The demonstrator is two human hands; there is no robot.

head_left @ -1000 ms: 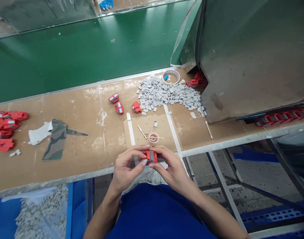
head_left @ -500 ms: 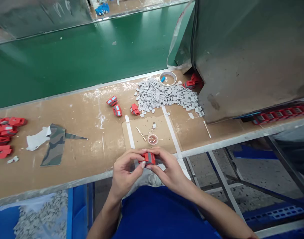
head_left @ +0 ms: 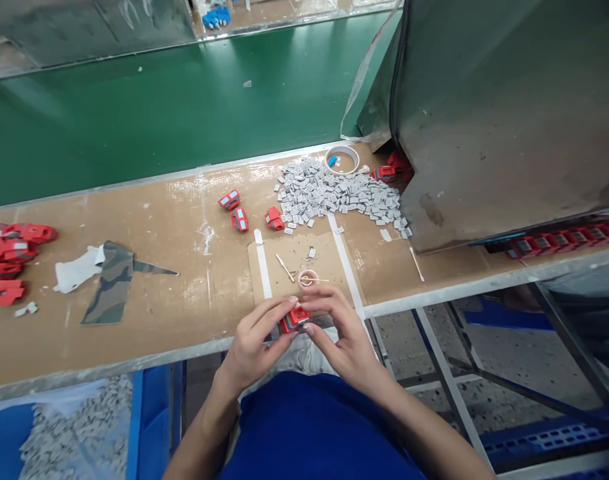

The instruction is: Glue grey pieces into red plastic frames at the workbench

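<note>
A small red plastic part with a grey insert (head_left: 295, 317) sits between both my hands at the near edge of the brown table (head_left: 174, 293). My left hand (head_left: 257, 340) pinches it from the left and below. My right hand (head_left: 342, 333) grips it from the right, fingers curled over its top. Just beyond my hands stands a small round dish (head_left: 308, 278) with a thin stick across it. A pile of grey chips (head_left: 334, 193) lies farther back, with three loose red parts (head_left: 239, 217) to its left.
More red parts (head_left: 9, 260) are stacked at the table's left end, beside a white scrap and a camouflage cloth piece (head_left: 109, 280). A tape roll (head_left: 342, 159) and a large grey metal housing (head_left: 504, 113) stand at the right. A green conveyor belt (head_left: 159, 113) runs behind.
The red part has turned in my hands, tilting so less of its grey face shows. My left fingers have opened out a little along it. The view shifted slightly.
</note>
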